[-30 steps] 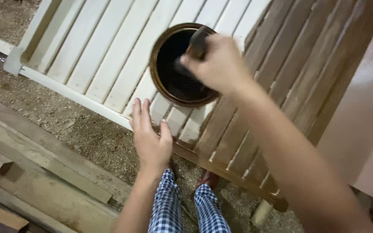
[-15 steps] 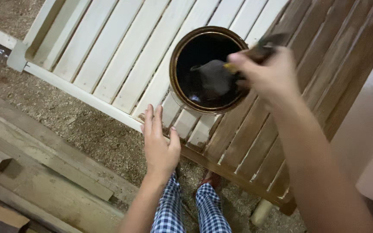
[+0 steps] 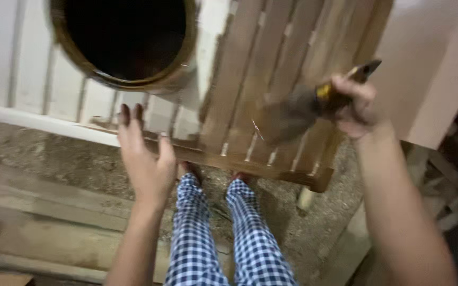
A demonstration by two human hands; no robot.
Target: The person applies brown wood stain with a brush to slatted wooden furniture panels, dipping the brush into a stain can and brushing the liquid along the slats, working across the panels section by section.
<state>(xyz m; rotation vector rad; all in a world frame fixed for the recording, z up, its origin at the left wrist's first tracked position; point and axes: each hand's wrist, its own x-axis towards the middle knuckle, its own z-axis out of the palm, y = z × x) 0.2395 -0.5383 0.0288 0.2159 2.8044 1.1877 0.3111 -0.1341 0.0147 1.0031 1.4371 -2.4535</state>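
Brown stain darkens the right half of the slatted wooden panel (image 3: 271, 79); the left slats are pale. From the head view, the right hand (image 3: 353, 103) is closed around a loaded paintbrush (image 3: 303, 108) over the stained slats. The left hand (image 3: 144, 159) lies flat, fingers spread, on the panel's front edge. Drips could fall on the checked trousers (image 3: 208, 238) below. The stain can (image 3: 128, 39) sits on the slats, where a nudge might tip it. Planks (image 3: 38, 212) lie left on gravel.

Your slatted wooden panel (image 3: 271, 79) carries a round tin of dark stain (image 3: 125, 39) just above your left hand (image 3: 144, 159); your right hand (image 3: 353, 103) hovers over its brown slats.
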